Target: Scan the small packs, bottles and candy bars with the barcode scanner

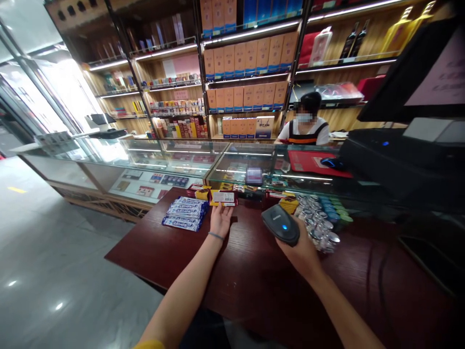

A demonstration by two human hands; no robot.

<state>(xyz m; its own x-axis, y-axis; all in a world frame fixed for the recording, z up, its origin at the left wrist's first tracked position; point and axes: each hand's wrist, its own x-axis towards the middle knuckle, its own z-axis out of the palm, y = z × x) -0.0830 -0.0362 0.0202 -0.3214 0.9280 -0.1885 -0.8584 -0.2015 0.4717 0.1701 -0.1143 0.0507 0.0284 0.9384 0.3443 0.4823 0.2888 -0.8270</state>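
Observation:
My left hand (221, 220) is closed on a flat red and yellow packet (223, 197), whose white label with a barcode faces me. In my right hand (300, 247) is a black barcode scanner (280, 225) with a blue light on top; its front end points toward the packet's side of the table. Left of my left hand lie blue and white wrapped bars (186, 213) in a row. A stack of yellow and red packets (201, 192) stands just behind them. More yellow packets (288, 205) and several silver-lidded small containers (317, 223) are beside the scanner.
Everything rests on a dark red wooden table (240, 271), against a glass display counter (174, 155). A person (305, 123) sits behind the counter. A monitor (417, 72) and dark equipment (385, 155) stand at right. Green-blue containers (334, 208) lie near them.

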